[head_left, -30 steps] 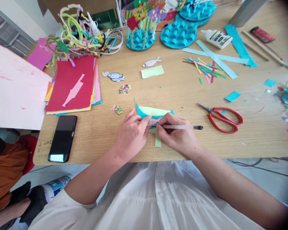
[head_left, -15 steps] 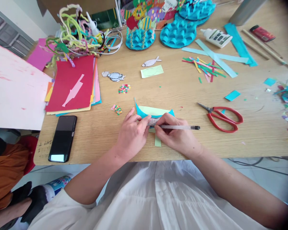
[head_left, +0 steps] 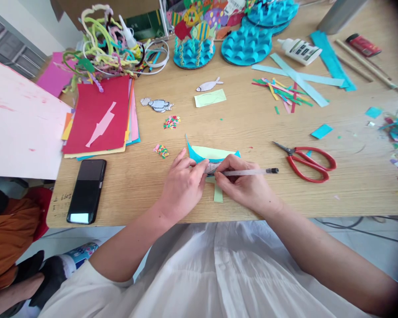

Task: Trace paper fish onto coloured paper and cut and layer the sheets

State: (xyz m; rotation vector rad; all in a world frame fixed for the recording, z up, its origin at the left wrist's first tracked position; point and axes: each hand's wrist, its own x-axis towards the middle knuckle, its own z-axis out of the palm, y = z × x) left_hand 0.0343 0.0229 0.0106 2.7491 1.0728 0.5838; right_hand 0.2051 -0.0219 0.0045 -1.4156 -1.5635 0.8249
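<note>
Right grip (head_left: 247, 187) clamped on a pen (head_left: 252, 172), left grip (head_left: 184, 183) unclosed against a pale paper cutout (head_left: 212, 168).

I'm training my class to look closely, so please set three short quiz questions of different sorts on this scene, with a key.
1. Which thing is in the right hand?
A) stick
B) pen
C) glue bottle

2. True or false: seen from side to side, the left hand is between the phone and the scissors.

3. Fill the gap: on the red sheet lies a ____ paper scrap.

Key: 1. B; 2. true; 3. pink.
</note>
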